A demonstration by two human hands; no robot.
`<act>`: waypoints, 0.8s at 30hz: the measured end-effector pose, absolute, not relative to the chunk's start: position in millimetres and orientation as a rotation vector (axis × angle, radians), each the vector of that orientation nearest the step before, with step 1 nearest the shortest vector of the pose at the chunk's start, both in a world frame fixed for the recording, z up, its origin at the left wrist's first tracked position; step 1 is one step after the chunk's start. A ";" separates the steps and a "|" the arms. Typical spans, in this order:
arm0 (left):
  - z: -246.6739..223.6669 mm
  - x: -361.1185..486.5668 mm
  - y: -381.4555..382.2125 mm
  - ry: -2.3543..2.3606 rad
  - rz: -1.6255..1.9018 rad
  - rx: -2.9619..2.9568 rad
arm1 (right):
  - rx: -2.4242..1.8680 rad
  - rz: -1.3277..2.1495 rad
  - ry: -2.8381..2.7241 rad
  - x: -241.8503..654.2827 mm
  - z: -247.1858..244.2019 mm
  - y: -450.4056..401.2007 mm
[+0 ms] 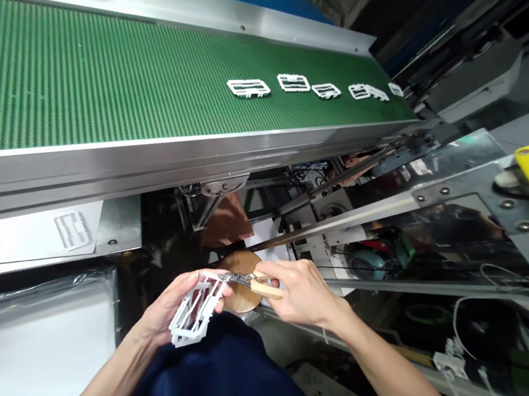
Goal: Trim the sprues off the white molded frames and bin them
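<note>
Left hand (163,316) wrapped tight round a white plastic frame (197,312), long axis tilted up and away from the body, off toward the right. Right hand (299,292) just beside it, clamped on wood-handled snips (267,286), tips coming in crosswise at the frame's top end, so left hand way nearer the part. Can't tell if the blades actually bite. Right behind, a round wooden board (242,296). Farther off, a loose frame (72,230) on paper (8,243), then more white frames (294,82) on a green conveyor belt (85,87).
</note>
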State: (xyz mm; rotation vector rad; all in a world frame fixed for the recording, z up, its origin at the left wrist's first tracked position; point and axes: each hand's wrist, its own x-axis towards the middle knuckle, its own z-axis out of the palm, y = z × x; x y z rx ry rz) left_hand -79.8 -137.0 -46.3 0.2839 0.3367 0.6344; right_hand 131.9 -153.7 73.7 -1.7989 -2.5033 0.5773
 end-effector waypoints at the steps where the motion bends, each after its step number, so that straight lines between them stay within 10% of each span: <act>1: -46.5 -79.8 -136.5 0.341 0.634 0.272 | -1.798 0.656 -2.438 131.4 72.8 -153.2; 14: -44.1 -74.2 -126.5 0.373 0.765 0.077 | -1.539 1.554 -1.028 92.0 19.8 -167.8; 24: -42.8 -72.4 -124.7 0.367 0.812 0.016 | -1.386 1.556 -0.865 68.4 -0.8 -178.1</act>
